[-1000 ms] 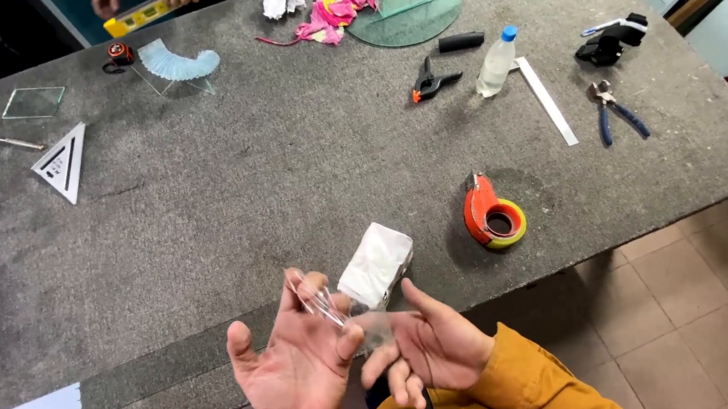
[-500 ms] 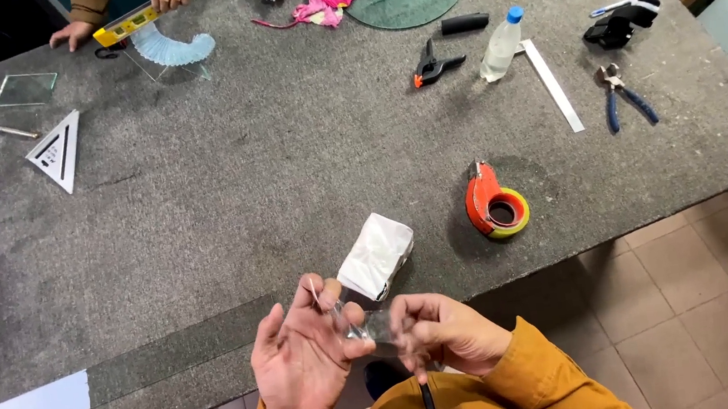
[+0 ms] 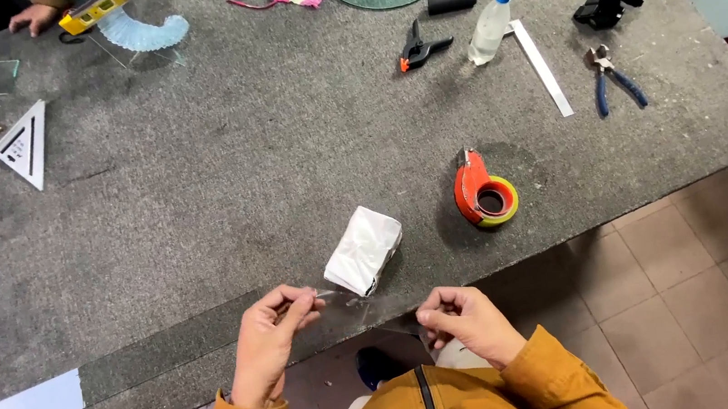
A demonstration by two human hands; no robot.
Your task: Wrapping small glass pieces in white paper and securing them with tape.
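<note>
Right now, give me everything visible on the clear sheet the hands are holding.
The clear sheet is a thin, transparent piece, like glass or plastic, hard to see against the grey table. It lies roughly flat at the table's near edge, stretched between both hands: the left hand pinches its left end, the right hand its right end. Its far edge sits just in front of the white wrapped block; contact cannot be told. Its exact outline is unclear.

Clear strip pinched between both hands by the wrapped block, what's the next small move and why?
Probably lower the clear strip onto the white wrapped block. The left hand and right hand each pinch an end, holding it stretched just in front of the block at the table edge.
</note>
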